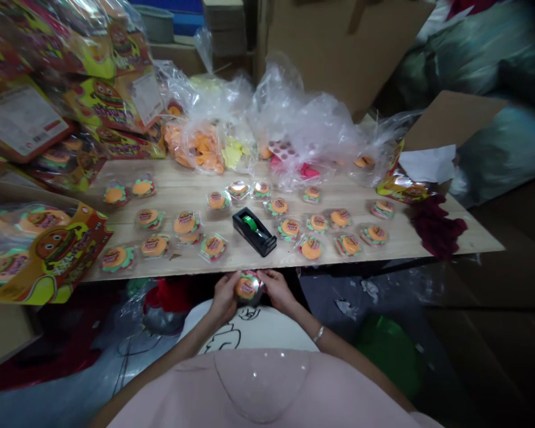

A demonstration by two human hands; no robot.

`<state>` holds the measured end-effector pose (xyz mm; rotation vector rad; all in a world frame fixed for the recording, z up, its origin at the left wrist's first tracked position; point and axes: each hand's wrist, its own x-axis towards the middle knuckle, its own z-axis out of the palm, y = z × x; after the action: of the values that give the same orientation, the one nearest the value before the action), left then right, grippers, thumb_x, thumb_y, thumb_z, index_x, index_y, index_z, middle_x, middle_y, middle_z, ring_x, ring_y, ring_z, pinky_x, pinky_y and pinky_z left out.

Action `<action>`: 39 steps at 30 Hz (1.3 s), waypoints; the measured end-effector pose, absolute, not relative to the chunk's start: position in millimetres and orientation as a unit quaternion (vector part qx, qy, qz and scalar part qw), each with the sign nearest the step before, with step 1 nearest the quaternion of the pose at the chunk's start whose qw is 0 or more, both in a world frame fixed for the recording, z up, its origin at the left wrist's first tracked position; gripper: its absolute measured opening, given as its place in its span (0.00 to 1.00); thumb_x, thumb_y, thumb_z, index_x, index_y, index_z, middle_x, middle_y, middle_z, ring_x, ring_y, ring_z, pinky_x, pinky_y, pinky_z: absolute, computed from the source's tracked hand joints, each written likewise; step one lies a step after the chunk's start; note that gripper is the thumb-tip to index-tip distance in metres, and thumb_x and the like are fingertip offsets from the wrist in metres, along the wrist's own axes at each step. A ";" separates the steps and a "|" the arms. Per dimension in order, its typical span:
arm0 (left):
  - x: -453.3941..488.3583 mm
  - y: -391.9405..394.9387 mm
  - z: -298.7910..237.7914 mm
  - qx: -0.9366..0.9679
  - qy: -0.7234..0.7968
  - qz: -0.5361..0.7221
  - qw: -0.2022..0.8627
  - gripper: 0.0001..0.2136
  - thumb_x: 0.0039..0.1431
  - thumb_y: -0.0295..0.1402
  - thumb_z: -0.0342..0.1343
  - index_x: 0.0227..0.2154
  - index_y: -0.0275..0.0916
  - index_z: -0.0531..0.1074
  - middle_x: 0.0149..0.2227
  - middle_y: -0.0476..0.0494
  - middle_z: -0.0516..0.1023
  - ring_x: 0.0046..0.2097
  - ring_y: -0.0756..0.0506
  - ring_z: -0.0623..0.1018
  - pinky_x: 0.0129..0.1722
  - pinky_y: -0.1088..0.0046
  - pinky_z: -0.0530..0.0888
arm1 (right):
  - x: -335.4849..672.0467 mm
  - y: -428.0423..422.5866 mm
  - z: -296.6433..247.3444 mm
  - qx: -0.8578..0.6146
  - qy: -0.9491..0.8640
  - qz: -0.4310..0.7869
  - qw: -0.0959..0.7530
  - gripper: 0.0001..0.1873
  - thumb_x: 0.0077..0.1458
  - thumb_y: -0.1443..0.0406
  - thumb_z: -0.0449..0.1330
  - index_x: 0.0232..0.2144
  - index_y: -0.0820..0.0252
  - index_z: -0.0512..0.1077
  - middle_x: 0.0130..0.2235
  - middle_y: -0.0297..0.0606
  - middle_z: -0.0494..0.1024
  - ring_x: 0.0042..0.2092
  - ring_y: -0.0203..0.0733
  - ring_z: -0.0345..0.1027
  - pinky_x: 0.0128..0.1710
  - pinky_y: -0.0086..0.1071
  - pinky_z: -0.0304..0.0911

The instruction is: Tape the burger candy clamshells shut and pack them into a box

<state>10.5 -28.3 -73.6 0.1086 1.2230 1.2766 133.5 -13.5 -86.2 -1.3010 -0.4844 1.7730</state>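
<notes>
Between my two hands, just in front of the table edge, is a burger-shaped candy in a clear plastic pack (248, 288). My left hand (225, 296) closes on its left side. At its right edge, my right hand (276, 289) grips with thumb and fingers. Beyond the hands, a black tape dispenser (255, 232) with a green roll sits on the table. Several more packed burger candies, one of them a pack (214, 246) left of the dispenser, lie spread on both sides of it.
A printed display box (66, 249) of burger packs stands at the left front, with stacked wrapped boxes (116, 101) behind. Plastic bags (200, 142) of coloured pieces line the table's back. An open carton (428, 160) and a dark red cloth (437, 226) are at right.
</notes>
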 end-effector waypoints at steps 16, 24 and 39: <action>8.2 -20.0 -79.4 0.046 0.550 0.564 0.615 0.18 0.30 0.33 0.70 0.26 0.32 0.72 0.24 0.46 0.78 0.27 0.47 0.77 0.32 0.70 0.73 | 116.8 1.7 -76.9 -0.533 -0.139 0.730 0.404 0.20 0.26 0.64 0.73 0.28 0.64 0.76 0.32 0.40 0.81 0.31 0.44 0.73 0.29 0.33 0.67; -2.5 -29.4 -66.0 0.017 0.546 0.535 0.644 0.13 0.39 0.32 0.67 0.27 0.31 0.73 0.25 0.41 0.78 0.26 0.46 0.77 0.29 0.69 0.74 | 136.7 -19.0 -57.7 -0.492 -0.197 0.764 0.369 0.18 0.34 0.58 0.71 0.29 0.62 0.75 0.28 0.35 0.77 0.27 0.36 0.69 0.27 0.29 0.63; -15.9 -46.8 -49.1 0.120 0.535 0.532 0.645 0.16 0.34 0.36 0.70 0.20 0.35 0.67 0.18 0.53 0.72 0.21 0.53 0.71 0.24 0.79 0.69 | 138.1 -20.4 -63.1 -0.495 -0.267 0.715 0.416 0.17 0.33 0.56 0.70 0.23 0.62 0.74 0.22 0.31 0.72 0.24 0.33 0.62 0.26 0.28 0.59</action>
<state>-15.9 -46.8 -49.1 0.2738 1.2178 1.2101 138.1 -20.4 -63.1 -1.2431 -0.6710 1.7954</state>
